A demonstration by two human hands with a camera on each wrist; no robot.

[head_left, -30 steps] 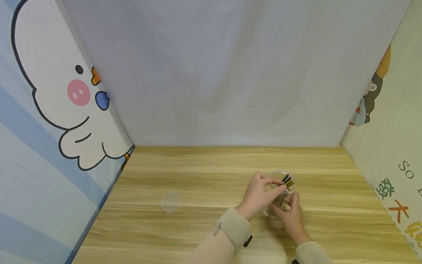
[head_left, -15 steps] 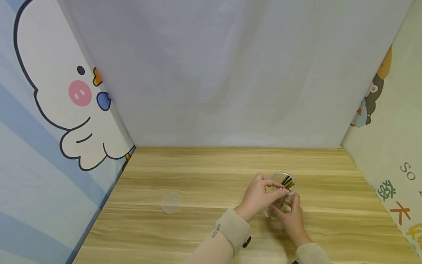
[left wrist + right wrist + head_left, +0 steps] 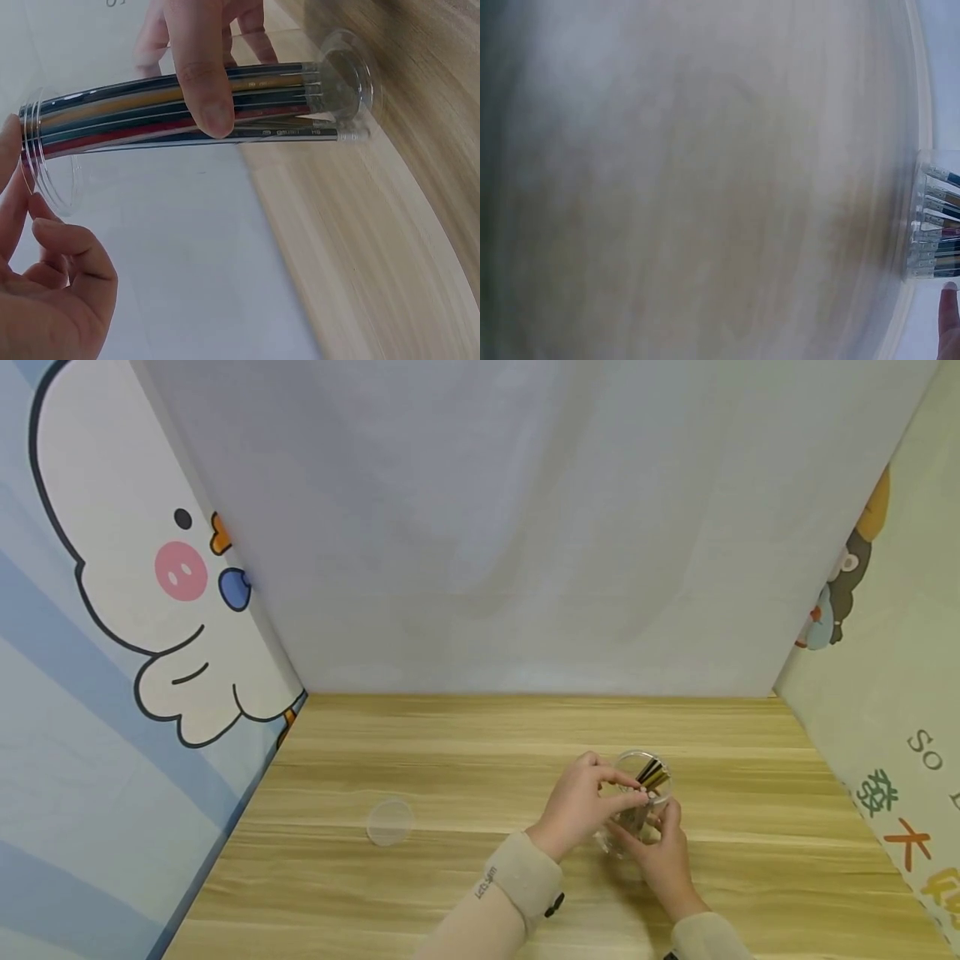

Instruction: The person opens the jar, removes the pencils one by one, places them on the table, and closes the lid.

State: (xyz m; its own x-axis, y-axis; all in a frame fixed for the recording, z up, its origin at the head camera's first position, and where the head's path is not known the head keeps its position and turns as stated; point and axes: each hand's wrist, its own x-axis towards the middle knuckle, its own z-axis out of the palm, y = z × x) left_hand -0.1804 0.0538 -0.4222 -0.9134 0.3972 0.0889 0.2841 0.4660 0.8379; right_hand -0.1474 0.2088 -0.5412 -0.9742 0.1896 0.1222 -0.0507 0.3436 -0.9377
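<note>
A clear plastic cylinder (image 3: 611,843) holds several dark, gold and red pencils (image 3: 289,96). My right hand (image 3: 663,856) grips its side from the right, a finger lying across the wall in the left wrist view. My left hand (image 3: 581,802) reaches over the open mouth from the left, thumb and index finger pinching at the pencil ends by the rim. Those fingertips are partly cut off in the left wrist view. The right wrist view catches the pencils' metal-capped ends (image 3: 930,225) through the cylinder's base, with one fingertip beside it.
A thin, clear round lid (image 3: 390,821) lies flat on the wooden table (image 3: 450,743), left of the hands. A pale grey backdrop (image 3: 480,568) rises behind the table. Cartoon-printed panels (image 3: 97,568) flank it at the left and right.
My left hand has shifted very slightly to the left at the cylinder's mouth. The right hand keeps its grip on the cylinder, and the lid stays in place.
</note>
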